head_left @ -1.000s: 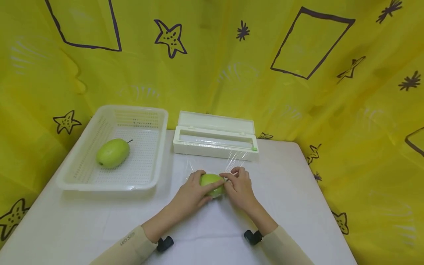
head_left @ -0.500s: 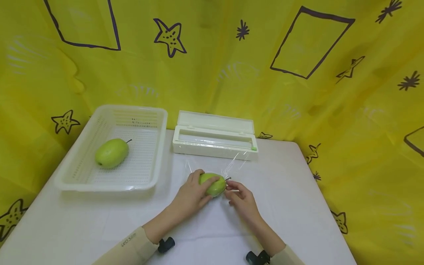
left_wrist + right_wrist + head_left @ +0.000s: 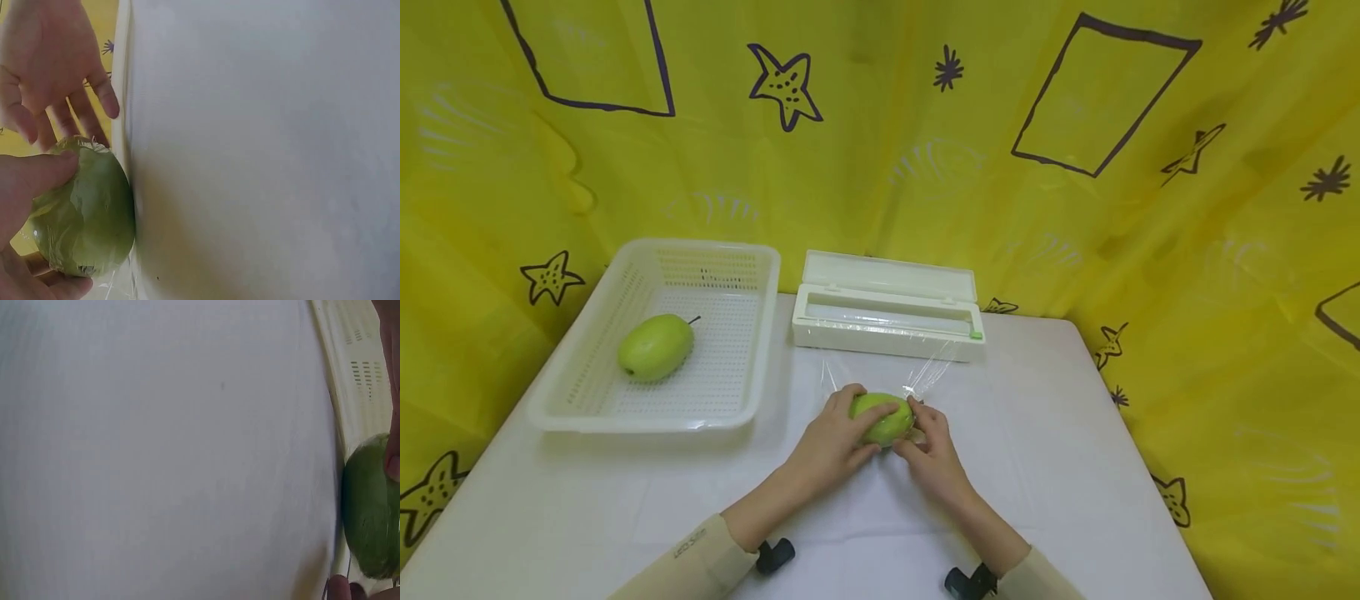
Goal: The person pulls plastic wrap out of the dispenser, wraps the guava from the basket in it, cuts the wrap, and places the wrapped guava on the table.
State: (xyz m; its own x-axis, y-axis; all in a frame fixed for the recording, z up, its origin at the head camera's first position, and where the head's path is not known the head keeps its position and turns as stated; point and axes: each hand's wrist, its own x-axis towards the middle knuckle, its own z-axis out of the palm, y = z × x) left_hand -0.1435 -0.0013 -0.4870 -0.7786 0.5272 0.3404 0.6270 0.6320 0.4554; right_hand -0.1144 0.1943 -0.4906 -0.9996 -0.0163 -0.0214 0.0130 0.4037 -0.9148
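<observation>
A green pear [image 3: 883, 427] wrapped in clear cling film lies on the white table. My left hand [image 3: 833, 433] grips it, with the thumb across its top in the left wrist view. My right hand [image 3: 934, 460] is at the pear's right end, fingers spread and fairly straight in the left wrist view, fingertips close to the film. A clear strip of cling film [image 3: 925, 375] runs from the pear back to a white cling film dispenser [image 3: 880, 340], whose lid is raised. The right wrist view shows the pear [image 3: 370, 512] at its right edge.
A white plastic basket [image 3: 760, 367] stands on the left with another green pear [image 3: 657, 347] inside. The white table [image 3: 1075, 467] extends to the right and front. A yellow patterned curtain [image 3: 865, 125] hangs behind and on both sides.
My right hand moved slightly away from the pear's stem end, then came back against that end. The left hand has kept its grip on the pear. Basket and dispenser have not moved.
</observation>
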